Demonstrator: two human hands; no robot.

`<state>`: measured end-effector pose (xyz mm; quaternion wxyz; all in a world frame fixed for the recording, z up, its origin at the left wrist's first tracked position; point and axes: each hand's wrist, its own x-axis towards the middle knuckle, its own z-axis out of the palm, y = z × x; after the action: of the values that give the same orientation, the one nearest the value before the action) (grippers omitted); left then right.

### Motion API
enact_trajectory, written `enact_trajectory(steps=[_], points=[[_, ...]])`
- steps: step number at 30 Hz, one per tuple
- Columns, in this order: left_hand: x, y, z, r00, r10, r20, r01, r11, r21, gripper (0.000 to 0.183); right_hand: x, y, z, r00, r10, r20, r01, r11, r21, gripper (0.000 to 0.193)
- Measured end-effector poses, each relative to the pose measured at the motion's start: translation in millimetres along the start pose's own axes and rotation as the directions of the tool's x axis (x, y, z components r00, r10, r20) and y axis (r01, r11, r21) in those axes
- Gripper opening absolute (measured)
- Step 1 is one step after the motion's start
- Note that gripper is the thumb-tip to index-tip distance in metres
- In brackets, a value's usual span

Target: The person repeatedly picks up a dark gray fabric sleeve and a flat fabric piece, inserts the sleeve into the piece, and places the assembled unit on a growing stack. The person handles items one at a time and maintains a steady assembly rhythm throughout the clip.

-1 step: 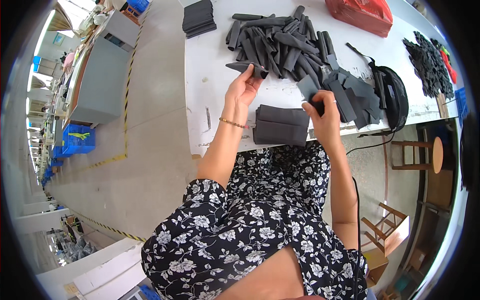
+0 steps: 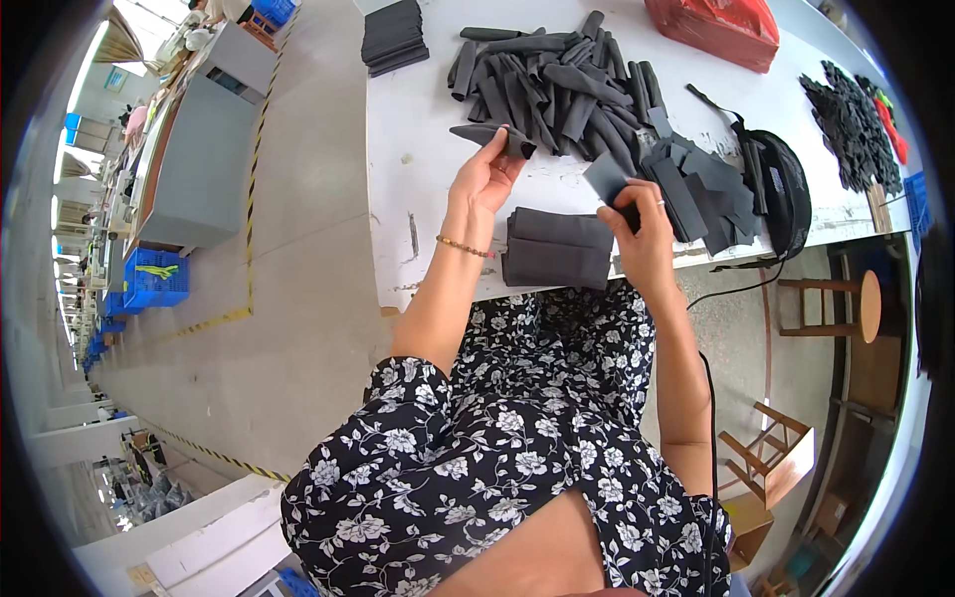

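My left hand point(image 2: 484, 177) is closed on a dark grey fabric sleeve point(image 2: 476, 132), pinched over the table, its open end facing right. Between the thumb and fingers of my right hand point(image 2: 645, 231) is a thin grey rectangular sheet point(image 2: 603, 176), tilted up toward the left; something darker under the fingers is partly hidden. Below and between both hands lies a neat stack of folded dark fabric pieces point(image 2: 559, 249) at the table's near edge. Just right of my right hand are loose flat grey sheets point(image 2: 724, 189). A heap of rolled dark sleeves point(image 2: 547, 85) lies beyond the hands.
On the white table point(image 2: 418, 189) stand another dark stack point(image 2: 394, 38) at the far left, a red plastic bag point(image 2: 716, 30), a black bag with a cord point(image 2: 781, 194) and a pile of small dark pieces point(image 2: 851, 124). Wooden stools point(image 2: 771, 453) stand right of me.
My right hand and the sheet in it have shifted slightly left. My left hand looks almost still, holding the same sleeve.
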<state>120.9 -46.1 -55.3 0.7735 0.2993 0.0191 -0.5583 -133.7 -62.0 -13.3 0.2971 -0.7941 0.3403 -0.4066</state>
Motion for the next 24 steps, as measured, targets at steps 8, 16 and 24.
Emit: enact_trajectory(steps=[8,16,24], points=[[-38,-14,29,0.983,-0.030,0.182,-0.007,0.980,0.199,0.022,-6,-31,-16,0.989,0.121,0.086,-0.132,0.982,0.137,0.043],[-58,-36,43,0.973,-0.010,0.231,-0.066,0.945,0.319,0.031,-2,-52,8,0.981,0.149,0.127,-0.174,0.960,0.219,0.040],[-53,-19,41,0.990,0.058,0.129,-0.085,0.972,0.221,0.022,1,8,-19,0.946,0.309,-0.095,-0.293,0.944,0.153,0.035]])
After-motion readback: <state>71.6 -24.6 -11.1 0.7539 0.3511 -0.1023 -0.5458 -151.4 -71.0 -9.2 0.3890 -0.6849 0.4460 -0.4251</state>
